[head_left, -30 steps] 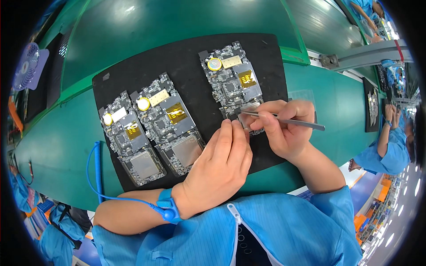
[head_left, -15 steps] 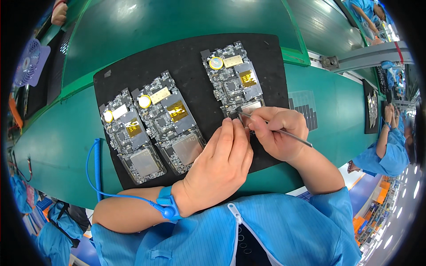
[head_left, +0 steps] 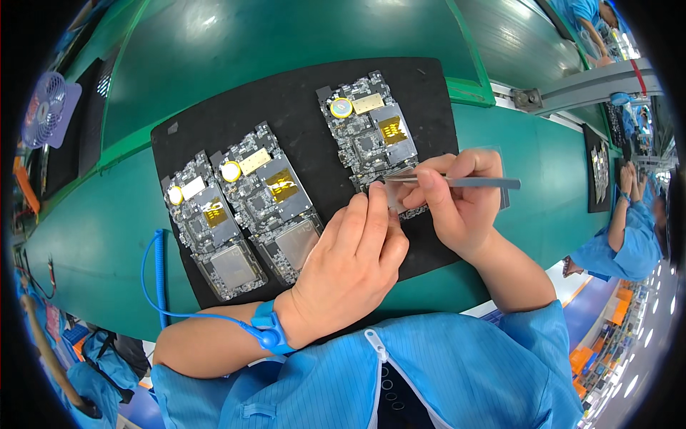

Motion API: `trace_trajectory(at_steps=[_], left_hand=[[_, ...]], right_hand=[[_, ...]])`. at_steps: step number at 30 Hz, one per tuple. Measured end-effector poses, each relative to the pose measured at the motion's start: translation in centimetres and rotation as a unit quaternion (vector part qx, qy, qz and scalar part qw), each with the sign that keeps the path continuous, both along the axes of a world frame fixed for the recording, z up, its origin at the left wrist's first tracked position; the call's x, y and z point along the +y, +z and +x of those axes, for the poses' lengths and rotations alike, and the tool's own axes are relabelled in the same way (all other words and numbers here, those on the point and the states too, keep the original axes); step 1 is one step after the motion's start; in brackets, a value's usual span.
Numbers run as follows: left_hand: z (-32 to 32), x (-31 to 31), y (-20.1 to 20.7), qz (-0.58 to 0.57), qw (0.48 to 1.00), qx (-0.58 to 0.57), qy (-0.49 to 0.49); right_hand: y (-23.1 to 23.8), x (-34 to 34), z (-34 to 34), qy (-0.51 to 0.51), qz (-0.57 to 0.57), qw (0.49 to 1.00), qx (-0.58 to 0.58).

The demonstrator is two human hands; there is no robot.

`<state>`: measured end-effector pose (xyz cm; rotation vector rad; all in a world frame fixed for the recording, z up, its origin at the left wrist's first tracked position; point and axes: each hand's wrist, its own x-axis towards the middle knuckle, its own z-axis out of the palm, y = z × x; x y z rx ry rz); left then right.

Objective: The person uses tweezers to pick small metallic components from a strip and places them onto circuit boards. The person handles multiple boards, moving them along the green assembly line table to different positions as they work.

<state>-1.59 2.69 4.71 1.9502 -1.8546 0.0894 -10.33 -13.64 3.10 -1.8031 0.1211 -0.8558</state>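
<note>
Head view: right hand (head_left: 463,206) pinches slim grey metal tweezers (head_left: 493,183) at dark oblong circuit board (head_left: 368,143), seemingly mid-work; left hand (head_left: 349,252) beside, grip unclear; two similar dark boards (head_left: 251,201), completion unclear.

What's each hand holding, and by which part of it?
The right hand holds metal tweezers around mid-length, between thumb and fingers. The left hand is at the rightmost circuit board on the mat; whether it grips cannot be told.
</note>
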Motion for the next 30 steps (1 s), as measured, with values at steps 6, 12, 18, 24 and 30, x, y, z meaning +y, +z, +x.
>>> trace_trajectory(at_steps=[6,12,18,24,30], left_hand=[[0.6,-0.3,0.6,0.009,0.998,0.056,-0.006],[0.4,-0.1,0.6,0.011,0.999,0.050,-0.005],[0.0,0.1,0.9,0.035,0.999,-0.020,-0.005],[0.0,0.2,0.6,0.035,0.998,-0.051,-0.005],[0.1,0.3,0.6,0.031,0.998,-0.061,-0.011]], right_hand=[[0.9,0.1,0.1,-0.016,0.151,0.986,0.065],[1.4,0.0,0.2,-0.023,0.162,0.981,0.105],[1.4,-0.1,0.5,-0.026,0.183,0.979,0.088],[1.2,-0.4,0.7,-0.012,0.217,0.974,0.060],[1.7,-0.4,0.8,-0.014,0.201,0.973,0.113]])
